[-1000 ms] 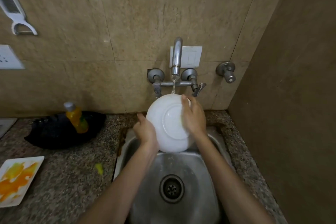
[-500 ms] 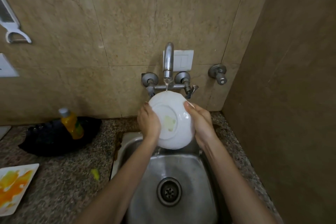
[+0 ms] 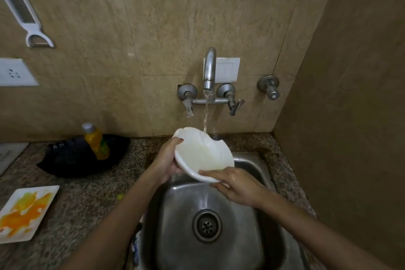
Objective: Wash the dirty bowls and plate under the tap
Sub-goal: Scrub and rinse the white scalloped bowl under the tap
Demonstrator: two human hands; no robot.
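Water blurs the bowl point(image 3: 202, 155); left hand point(image 3: 165, 162) and right hand point(image 3: 235, 184) grip pinching its rim

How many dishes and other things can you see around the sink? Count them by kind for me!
White bowls: 1, held under the tap by both hands
Dirty square plates: 1, smeared orange and yellow
Black trays: 1
Orange bottles: 1, standing on the tray
Peelers on the wall: 1
Total: 5
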